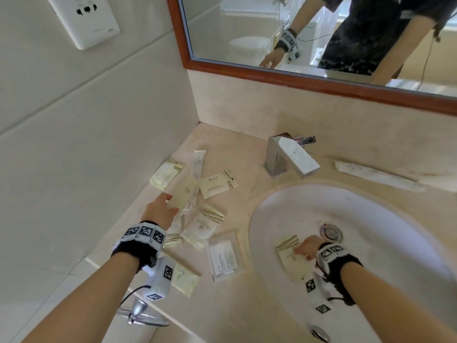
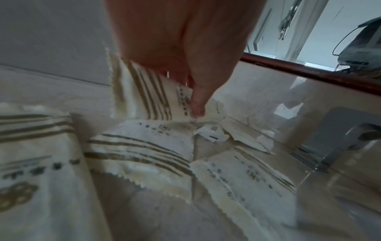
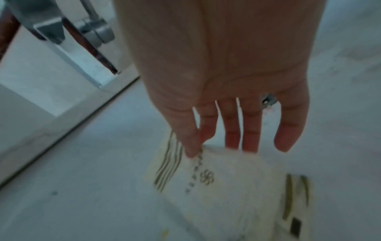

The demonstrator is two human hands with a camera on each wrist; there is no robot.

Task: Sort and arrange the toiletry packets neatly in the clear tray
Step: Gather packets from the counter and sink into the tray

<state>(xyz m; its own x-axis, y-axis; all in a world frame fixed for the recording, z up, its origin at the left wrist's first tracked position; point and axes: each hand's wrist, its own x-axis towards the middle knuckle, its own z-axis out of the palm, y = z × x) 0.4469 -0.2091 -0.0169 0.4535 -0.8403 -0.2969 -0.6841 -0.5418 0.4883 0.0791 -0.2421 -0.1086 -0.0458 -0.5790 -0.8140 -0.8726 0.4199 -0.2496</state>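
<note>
Several cream toiletry packets with gold stripes lie scattered on the beige counter [image 1: 230, 308] left of the sink. My left hand [image 1: 170, 204] hovers over them and pinches one cream packet [image 1: 184, 193] by its edge; in the left wrist view the thumb of that hand [image 2: 191, 104] presses on the striped packet [image 2: 142, 91], lifted above the pile. My right hand [image 1: 299, 251] is inside the white sink basin [image 1: 385, 219] and pinches a cream packet [image 1: 290, 258] between thumb and forefinger [image 3: 198, 146], other fingers straight. A second packet [image 3: 294, 203] lies under it.
A flat clear rectangular piece [image 1: 226, 257] with white contents lies on the counter by the basin rim. A chrome faucet [image 1: 289, 157] stands behind the sink, and a long white wrapped item [image 1: 376, 175] lies to its right. Wall and mirror [image 1: 321, 33] close off the back.
</note>
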